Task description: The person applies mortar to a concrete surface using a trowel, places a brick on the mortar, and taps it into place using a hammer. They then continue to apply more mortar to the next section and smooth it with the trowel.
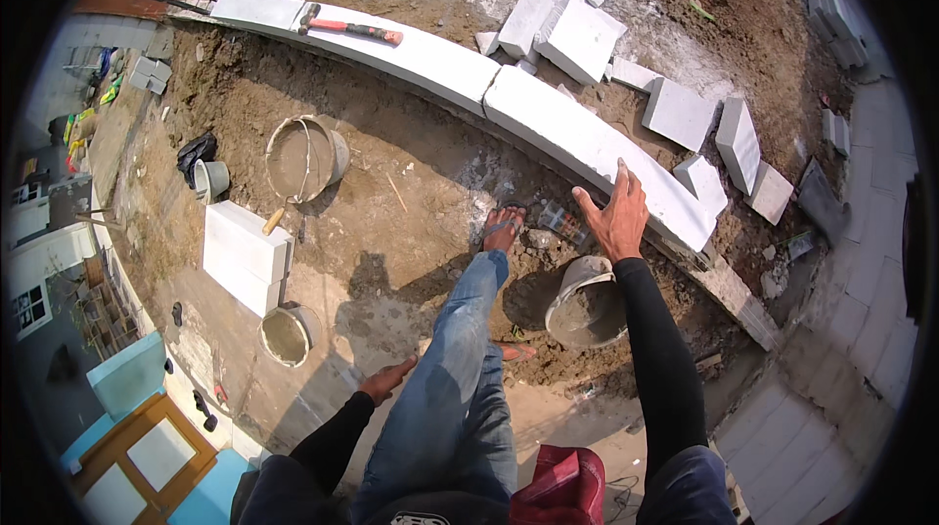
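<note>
A row of white lightweight blocks point(597, 139) runs from the far left toward the right. At the near face of its nearest block is my right hand point(620, 217), fingers spread and holding nothing; one fingertip overlaps the block's edge, though I cannot tell whether it touches. Beside my left leg hangs my left hand point(389, 381), fingers stretched out, with nothing visible in it. Just left of my right forearm stands a bucket point(590, 283) with grey mortar inside. A hammer point(350, 28) with a red and black handle lies on top of the blocks, farther left.
Loose white blocks point(678, 114) lie scattered beyond the row. To the left are a large mortar bucket point(339, 155), stacked blocks point(245, 246) with a wooden-handled tool point(273, 222) on them, and a smaller bucket point(311, 327). My sandalled foot point(502, 229) stands on bare soil close to the wall.
</note>
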Demonstrator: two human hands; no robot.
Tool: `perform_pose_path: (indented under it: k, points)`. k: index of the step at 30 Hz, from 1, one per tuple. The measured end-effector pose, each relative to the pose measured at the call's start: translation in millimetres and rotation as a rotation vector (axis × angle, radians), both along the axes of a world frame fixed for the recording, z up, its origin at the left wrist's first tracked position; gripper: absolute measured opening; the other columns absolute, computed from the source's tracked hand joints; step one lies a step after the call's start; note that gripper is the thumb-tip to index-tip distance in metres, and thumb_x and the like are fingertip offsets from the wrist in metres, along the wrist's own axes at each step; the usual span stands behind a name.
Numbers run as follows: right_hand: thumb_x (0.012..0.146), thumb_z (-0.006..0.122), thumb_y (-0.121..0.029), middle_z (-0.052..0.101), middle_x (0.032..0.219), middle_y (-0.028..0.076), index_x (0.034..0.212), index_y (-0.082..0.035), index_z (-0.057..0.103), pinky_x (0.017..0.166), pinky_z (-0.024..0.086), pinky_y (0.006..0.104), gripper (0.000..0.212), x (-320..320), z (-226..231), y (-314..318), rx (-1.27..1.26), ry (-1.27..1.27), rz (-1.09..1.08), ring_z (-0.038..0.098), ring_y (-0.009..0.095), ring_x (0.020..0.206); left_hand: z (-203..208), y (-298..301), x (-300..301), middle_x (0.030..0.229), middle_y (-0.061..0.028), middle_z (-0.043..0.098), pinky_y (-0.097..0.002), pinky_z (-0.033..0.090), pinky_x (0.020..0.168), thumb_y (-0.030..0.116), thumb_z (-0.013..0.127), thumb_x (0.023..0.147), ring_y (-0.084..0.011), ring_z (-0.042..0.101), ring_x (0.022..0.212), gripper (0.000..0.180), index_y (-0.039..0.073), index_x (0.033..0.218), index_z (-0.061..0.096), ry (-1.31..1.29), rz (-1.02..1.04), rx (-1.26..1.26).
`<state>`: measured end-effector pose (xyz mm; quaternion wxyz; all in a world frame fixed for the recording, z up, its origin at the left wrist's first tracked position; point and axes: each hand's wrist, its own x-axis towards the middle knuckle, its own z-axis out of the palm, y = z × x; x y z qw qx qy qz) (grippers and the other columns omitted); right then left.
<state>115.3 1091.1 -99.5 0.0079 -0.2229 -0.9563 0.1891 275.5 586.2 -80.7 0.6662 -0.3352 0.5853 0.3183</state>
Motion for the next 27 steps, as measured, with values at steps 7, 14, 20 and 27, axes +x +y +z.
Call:
perform_pose_path:
  k: [7,14,20,27]
  points:
    - [0.091,0.067,-0.042,0.073,0.103,0.025,0.102,-0.004,0.076,0.086,0.053,0.0517,0.041,337,-15,-124,-0.486,-0.580,-0.132,0.070,0.040,0.100,67,20,32,0.156,-0.0098,0.045,-0.0366,0.035,0.118,0.067,0.036,0.104,-0.0219,0.045,0.142,0.080,0.010,0.160,0.033,0.080,0.300,0.220]
    - [0.070,0.086,-0.054,0.063,0.134,0.028,0.147,0.008,0.044,0.105,0.050,0.0437,0.107,687,-69,-137,-0.631,-1.003,-0.239,0.061,0.035,0.125,26,-21,61,0.165,-0.0219,0.027,-0.0407,0.026,0.121,0.091,0.054,0.074,-0.0335,0.031,0.151,0.132,-0.001,0.162,0.019,0.176,-0.097,0.097]
    - [0.083,0.069,-0.061,0.062,0.134,0.025,0.136,0.002,0.059,0.104,0.048,0.0456,0.083,669,-38,-143,-0.723,-1.102,-0.521,0.059,0.035,0.125,68,-30,49,0.149,-0.0309,0.047,-0.0407,0.038,0.114,0.073,0.069,0.079,-0.0399,0.050,0.137,0.114,-0.011,0.150,0.038,0.648,-0.473,-0.100]
    - [0.095,0.058,-0.054,0.067,0.123,0.022,0.132,-0.003,0.064,0.097,0.049,0.0468,0.063,578,-23,-173,-0.751,-0.867,-0.647,0.062,0.034,0.114,1,4,-33,0.157,-0.0304,0.032,-0.0518,0.037,0.115,0.073,0.082,0.064,-0.0440,0.039,0.143,0.138,-0.003,0.160,0.018,0.674,-0.783,-0.271]
